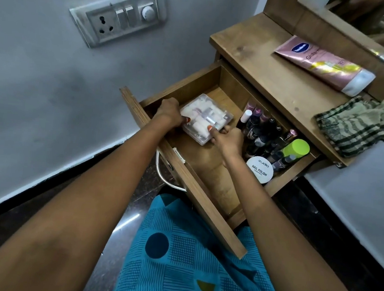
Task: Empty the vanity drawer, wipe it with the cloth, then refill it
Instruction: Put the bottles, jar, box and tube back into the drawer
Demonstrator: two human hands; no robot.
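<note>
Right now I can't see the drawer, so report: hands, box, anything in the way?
Left hand, right hand grip clear box, inside drawer. Bottles packed beside it. Cloth on vanity top.

I see a grey switch panel (pixel 119 17) on the wall (pixel 41 72), well up and left of the left hand (pixel 169 112). It carries one socket, two rocker switches and a round dial in a row. The pale wall runs down on that hand's left to a black skirting (pixel 41 187) and a dark, glossy floor (pixel 111 243). A bent chrome tube (pixel 160 175) shows below the left hand, nearer me. A blue patterned garment (pixel 186 262) fills the foreground, nearer than both hands. A mirror (pixel 374 17) sits far up and right of the right hand (pixel 228 139).
</note>
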